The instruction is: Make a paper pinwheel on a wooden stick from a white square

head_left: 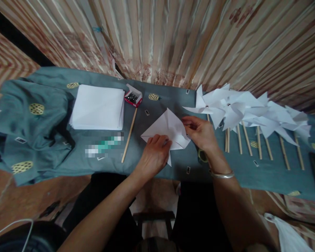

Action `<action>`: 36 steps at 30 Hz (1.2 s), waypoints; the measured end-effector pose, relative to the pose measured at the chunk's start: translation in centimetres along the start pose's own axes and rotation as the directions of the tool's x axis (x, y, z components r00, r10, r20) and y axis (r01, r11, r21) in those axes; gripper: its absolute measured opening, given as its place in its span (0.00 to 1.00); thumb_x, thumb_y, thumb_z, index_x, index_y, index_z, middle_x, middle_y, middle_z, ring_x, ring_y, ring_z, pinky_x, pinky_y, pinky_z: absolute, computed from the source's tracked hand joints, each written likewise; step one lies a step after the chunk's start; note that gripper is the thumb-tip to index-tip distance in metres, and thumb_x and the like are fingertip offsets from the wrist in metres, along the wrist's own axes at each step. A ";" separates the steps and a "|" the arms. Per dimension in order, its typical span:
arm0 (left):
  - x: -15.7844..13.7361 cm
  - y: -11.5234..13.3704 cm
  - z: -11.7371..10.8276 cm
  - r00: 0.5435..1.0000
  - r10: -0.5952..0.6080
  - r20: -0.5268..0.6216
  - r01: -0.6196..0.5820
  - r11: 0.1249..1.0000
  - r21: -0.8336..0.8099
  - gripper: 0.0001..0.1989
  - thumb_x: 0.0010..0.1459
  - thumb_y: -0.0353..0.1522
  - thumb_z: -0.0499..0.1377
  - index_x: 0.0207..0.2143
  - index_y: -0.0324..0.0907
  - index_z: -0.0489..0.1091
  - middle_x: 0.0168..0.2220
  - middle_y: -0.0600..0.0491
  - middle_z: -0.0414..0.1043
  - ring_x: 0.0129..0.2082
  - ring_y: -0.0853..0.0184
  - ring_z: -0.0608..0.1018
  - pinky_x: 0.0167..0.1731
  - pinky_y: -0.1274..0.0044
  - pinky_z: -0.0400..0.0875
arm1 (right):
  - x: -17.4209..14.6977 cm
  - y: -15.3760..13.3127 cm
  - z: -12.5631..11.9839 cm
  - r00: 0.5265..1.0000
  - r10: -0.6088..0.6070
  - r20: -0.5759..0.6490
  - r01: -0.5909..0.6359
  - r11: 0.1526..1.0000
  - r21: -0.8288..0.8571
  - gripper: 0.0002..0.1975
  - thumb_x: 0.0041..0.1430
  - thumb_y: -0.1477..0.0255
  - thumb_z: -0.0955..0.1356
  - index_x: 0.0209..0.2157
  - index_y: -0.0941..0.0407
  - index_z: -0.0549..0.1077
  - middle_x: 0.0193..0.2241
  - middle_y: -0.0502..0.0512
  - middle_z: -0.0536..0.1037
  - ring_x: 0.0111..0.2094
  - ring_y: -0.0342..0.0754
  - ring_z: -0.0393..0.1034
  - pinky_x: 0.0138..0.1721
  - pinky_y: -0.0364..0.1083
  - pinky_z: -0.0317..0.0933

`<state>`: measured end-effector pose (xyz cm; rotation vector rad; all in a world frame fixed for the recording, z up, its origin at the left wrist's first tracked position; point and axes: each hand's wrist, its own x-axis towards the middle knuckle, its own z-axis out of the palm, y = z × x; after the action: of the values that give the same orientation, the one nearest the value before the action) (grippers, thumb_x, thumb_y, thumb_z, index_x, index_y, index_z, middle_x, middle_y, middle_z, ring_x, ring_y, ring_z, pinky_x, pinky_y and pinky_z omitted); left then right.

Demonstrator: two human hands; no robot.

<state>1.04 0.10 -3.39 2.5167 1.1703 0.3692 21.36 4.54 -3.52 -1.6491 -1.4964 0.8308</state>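
A white paper square (pixel 161 127) with cut, partly folded points lies in front of me on the cloth. My left hand (pixel 155 153) presses its curled fingers onto the paper's lower middle. At the paper's right edge, my right hand (pixel 200 132) pinches a corner between thumb and fingers. One narrow paper point sticks out below my left fingers. A dark olive scissors-like handle loop (pixel 202 156) shows partly under my right wrist. Left of the paper, a wooden stick (pixel 129 134) lies on the cloth, its top end by a small red box (pixel 133 97) of metal pins.
Several finished paper pinwheels (pixel 241 108) on sticks overlap along the right side. A stack of white paper (pixel 98 106) and a blurred green-and-white item (pixel 105 144) are at left. Bunched cloth (pixel 34 133) covers the table's left end; a curtain (pixel 157 42) hangs behind.
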 end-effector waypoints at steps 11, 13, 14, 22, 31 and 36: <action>0.0 -0.1 0.2 1.000 0.004 0.003 -0.004 1.000 -0.020 0.14 0.65 0.26 0.51 0.49 0.37 0.70 0.51 0.42 0.71 0.48 0.54 0.69 0.45 0.62 0.68 | 2.3 -1.9 -1.4 0.953 -0.270 -0.136 0.228 0.938 -0.261 0.15 0.65 0.67 0.63 0.46 0.54 0.78 0.44 0.58 0.82 0.43 0.54 0.78 0.47 0.56 0.71; -0.1 -0.1 0.3 1.000 0.000 -0.003 0.000 1.000 -0.031 0.14 0.64 0.26 0.51 0.49 0.37 0.70 0.51 0.42 0.71 0.48 0.54 0.69 0.45 0.62 0.68 | 3.8 -2.2 -0.7 0.927 -0.375 0.023 0.363 0.879 -0.308 0.14 0.63 0.70 0.64 0.47 0.53 0.78 0.50 0.59 0.80 0.52 0.55 0.74 0.54 0.57 0.68; -0.1 -0.1 0.3 1.000 -0.004 -0.005 0.004 0.999 -0.033 0.14 0.65 0.27 0.51 0.50 0.38 0.70 0.51 0.42 0.71 0.49 0.54 0.70 0.45 0.62 0.68 | 4.7 -2.2 -0.2 0.908 -0.402 0.115 0.416 0.839 -0.350 0.14 0.60 0.72 0.66 0.47 0.53 0.78 0.53 0.60 0.78 0.55 0.57 0.71 0.59 0.59 0.64; -0.2 0.1 0.1 1.000 -0.006 0.018 0.007 1.000 -0.013 0.14 0.65 0.27 0.51 0.51 0.36 0.70 0.52 0.42 0.71 0.49 0.54 0.70 0.45 0.62 0.68 | 8.8 -1.4 2.3 0.843 -0.312 0.439 0.493 0.774 -0.397 0.15 0.46 0.73 0.75 0.39 0.55 0.78 0.60 0.61 0.70 0.64 0.64 0.60 0.63 0.65 0.54; -0.2 0.1 0.1 1.000 -0.007 0.025 0.007 1.000 -0.015 0.15 0.65 0.26 0.51 0.52 0.36 0.69 0.53 0.42 0.71 0.50 0.53 0.69 0.46 0.62 0.68 | 9.2 -3.0 2.6 0.871 -0.332 0.362 0.463 0.804 -0.374 0.06 0.47 0.79 0.72 0.28 0.54 0.78 0.56 0.59 0.74 0.58 0.60 0.68 0.62 0.61 0.58; -0.2 0.0 0.1 1.000 0.005 0.016 -0.005 1.000 -0.007 0.15 0.66 0.27 0.50 0.52 0.36 0.69 0.53 0.42 0.71 0.49 0.54 0.70 0.46 0.62 0.68 | 4.8 -3.4 2.7 0.810 -0.535 0.241 0.586 0.714 -0.383 0.06 0.59 0.78 0.68 0.32 0.53 0.77 0.54 0.57 0.76 0.60 0.57 0.65 0.61 0.60 0.59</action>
<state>0.98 -0.05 -3.45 2.5126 1.1552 0.3524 17.81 9.68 -1.91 -1.3064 -2.2405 0.2463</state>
